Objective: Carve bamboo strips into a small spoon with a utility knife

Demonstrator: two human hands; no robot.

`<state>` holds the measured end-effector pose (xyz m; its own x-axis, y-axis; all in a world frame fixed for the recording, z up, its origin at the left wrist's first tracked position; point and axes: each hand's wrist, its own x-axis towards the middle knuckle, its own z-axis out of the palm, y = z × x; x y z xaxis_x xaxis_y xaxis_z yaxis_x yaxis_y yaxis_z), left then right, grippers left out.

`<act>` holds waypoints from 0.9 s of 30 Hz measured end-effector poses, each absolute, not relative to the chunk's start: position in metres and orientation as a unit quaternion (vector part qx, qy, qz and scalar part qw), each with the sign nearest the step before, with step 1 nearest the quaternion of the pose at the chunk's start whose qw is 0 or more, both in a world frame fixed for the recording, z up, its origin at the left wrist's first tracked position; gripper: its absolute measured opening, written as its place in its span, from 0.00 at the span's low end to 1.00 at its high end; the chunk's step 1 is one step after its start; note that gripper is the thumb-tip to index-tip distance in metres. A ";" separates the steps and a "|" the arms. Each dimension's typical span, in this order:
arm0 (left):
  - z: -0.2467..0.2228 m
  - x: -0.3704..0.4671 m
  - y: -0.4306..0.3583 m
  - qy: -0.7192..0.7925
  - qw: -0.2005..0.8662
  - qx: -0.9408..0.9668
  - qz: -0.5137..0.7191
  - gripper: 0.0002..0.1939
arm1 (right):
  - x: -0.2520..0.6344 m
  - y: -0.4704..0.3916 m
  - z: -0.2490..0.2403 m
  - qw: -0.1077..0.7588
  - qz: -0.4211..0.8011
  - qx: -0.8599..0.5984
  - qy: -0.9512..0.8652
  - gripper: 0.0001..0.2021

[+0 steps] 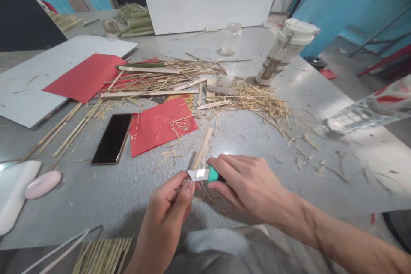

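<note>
Left of the phone point(111, 139) lay a pink oval object point(43, 184), seemingly at little risk. Just beside the phone's right edge, a red sheet point(144, 137) carried loose shavings point(183, 125), which a careless sweep could have scattered over the screen. Right of the phone and nearer the person, the left hand point(168, 205) was pinched on what looked like the near end of a pale wooden strip point(203, 147), which pointed away from the body. The knife point(212, 174) crossed that strip, its blade just beside the left thumb; a sudden give in the wood, or a twist in so short a grip, could have sent the edge into the fingertips. Farther right of the phone, the right hand point(248, 180) was closed round the knife's handle; too much sideways pressure might have snapped the exposed blade.
</note>
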<state>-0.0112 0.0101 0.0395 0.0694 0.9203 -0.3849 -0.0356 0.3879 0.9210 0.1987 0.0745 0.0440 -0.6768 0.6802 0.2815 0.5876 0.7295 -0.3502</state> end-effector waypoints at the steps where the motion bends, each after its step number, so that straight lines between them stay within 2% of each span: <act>1: 0.041 -0.009 0.010 0.568 0.604 0.403 0.388 0.24 | 0.198 0.073 0.044 0.199 0.114 -0.350 -0.908 0.27; 6: 0.040 0.000 -0.006 0.591 0.575 0.398 0.402 0.24 | 0.212 0.092 0.045 0.200 0.073 -0.364 -0.907 0.26; 9: 0.038 -0.004 -0.020 0.586 0.597 0.382 0.393 0.26 | 0.243 0.126 0.048 0.239 -0.007 -0.555 -0.797 0.26; 11: 0.038 -0.010 -0.021 0.594 0.605 0.369 0.380 0.27 | 0.259 0.141 0.051 0.252 -0.024 -0.588 -0.769 0.25; 16: 0.035 -0.024 0.003 0.606 0.567 0.413 0.375 0.26 | 0.232 0.112 0.050 0.218 0.070 -0.474 -0.850 0.22; 19: 0.034 -0.022 0.012 0.601 0.563 0.428 0.371 0.25 | 0.205 0.084 0.045 0.190 0.130 -0.400 -0.887 0.24; 27: 0.041 -0.013 0.010 0.588 0.555 0.458 0.369 0.21 | 0.198 0.076 0.039 0.189 0.144 -0.367 -0.899 0.25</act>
